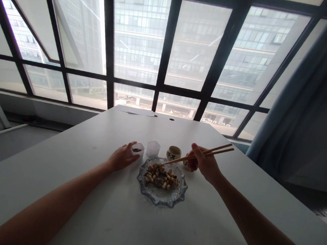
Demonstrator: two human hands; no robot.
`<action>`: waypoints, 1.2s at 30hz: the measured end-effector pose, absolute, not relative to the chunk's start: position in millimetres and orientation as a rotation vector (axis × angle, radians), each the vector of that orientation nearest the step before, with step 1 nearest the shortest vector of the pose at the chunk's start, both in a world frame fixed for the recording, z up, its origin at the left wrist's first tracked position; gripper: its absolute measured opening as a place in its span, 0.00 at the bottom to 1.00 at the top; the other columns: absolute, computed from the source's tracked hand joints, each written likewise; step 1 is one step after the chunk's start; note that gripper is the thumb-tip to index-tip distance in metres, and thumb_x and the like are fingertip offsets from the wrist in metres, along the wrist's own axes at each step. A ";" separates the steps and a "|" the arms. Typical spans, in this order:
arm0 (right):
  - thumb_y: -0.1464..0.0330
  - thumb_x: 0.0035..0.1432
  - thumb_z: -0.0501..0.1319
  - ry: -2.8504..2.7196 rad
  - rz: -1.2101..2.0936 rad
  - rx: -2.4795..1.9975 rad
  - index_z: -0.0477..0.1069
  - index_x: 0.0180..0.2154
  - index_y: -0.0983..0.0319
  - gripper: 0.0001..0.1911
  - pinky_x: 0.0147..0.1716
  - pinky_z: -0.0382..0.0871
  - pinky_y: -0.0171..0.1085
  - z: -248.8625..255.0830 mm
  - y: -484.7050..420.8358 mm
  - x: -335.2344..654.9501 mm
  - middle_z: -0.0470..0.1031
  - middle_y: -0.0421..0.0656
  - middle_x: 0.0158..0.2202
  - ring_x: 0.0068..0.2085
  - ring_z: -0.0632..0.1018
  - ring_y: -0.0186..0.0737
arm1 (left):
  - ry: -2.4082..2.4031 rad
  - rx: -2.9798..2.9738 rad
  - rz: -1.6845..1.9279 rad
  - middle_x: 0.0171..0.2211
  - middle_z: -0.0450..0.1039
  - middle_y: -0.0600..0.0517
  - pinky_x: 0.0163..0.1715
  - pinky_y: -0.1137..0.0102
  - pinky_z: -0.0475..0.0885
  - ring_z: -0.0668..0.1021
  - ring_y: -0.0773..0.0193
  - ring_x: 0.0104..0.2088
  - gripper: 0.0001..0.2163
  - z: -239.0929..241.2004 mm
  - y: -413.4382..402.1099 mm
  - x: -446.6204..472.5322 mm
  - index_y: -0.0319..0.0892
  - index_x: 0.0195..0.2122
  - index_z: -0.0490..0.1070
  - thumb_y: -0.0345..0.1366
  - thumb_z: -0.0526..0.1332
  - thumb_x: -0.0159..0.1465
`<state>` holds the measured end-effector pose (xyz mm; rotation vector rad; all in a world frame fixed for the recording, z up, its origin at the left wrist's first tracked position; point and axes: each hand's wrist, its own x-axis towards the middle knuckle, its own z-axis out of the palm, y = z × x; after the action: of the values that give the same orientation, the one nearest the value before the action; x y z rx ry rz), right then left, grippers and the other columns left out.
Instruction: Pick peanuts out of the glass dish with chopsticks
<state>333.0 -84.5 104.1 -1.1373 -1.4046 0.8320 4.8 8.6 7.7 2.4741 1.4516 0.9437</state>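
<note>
My left hand [122, 157] grips a small translucent plastic cup [139, 154], thumb on the near side and fingers on the far side. Small dark bits [136, 149] lie in that cup. In my right hand [207, 163] is a pair of wooden chopsticks [181, 159], slanting down to the left. Their tips reach the food at the back of a scalloped glass dish [163, 201]. Peanuts [168, 180] and browner pieces [158, 168] are heaped in the dish; exactly what the tips touch is too small to tell.
Another translucent plastic cup [153, 149] stands behind the dish. Beside it is a cream ceramic cup [174, 153] with dark characters, and a similar cup [187, 163] is partly hidden by my right hand. Papers [136, 111] lie at the far edge of the white table [90, 203], before the windows.
</note>
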 end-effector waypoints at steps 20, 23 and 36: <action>0.52 0.60 0.63 -0.909 0.952 -1.112 0.68 0.22 0.62 0.24 0.09 0.62 0.28 101.1 -62.7 352.3 0.69 0.40 0.13 0.13 0.69 0.31 | 1.459 2.490 0.949 0.51 0.75 0.37 0.50 0.53 0.72 0.78 0.44 0.50 0.32 7.9 8.3 5.6 0.39 0.63 0.59 0.55 0.55 0.63; 0.48 0.59 0.62 -1.241 0.592 -1.115 0.70 0.22 0.62 0.25 0.10 0.64 0.31 104.6 -74.5 352.0 0.71 0.40 0.14 0.12 0.70 0.33 | 1.456 2.488 0.940 0.50 0.75 0.37 0.50 0.53 0.72 0.78 0.44 0.50 0.32 8.4 7.8 5.7 0.38 0.63 0.59 0.54 0.56 0.63; 0.56 0.68 0.54 -1.868 0.074 -0.962 0.69 0.24 0.60 0.23 0.17 0.68 0.31 111.5 -92.5 355.9 0.72 0.40 0.16 0.16 0.74 0.33 | 1.455 2.524 0.999 0.48 0.77 0.40 0.47 0.56 0.74 0.80 0.47 0.46 0.33 7.9 7.2 5.8 0.41 0.63 0.59 0.55 0.58 0.62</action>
<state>355.9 -92.5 111.5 -0.9620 -1.8684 0.0743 5.8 7.2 7.9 2.5238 1.4550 0.9990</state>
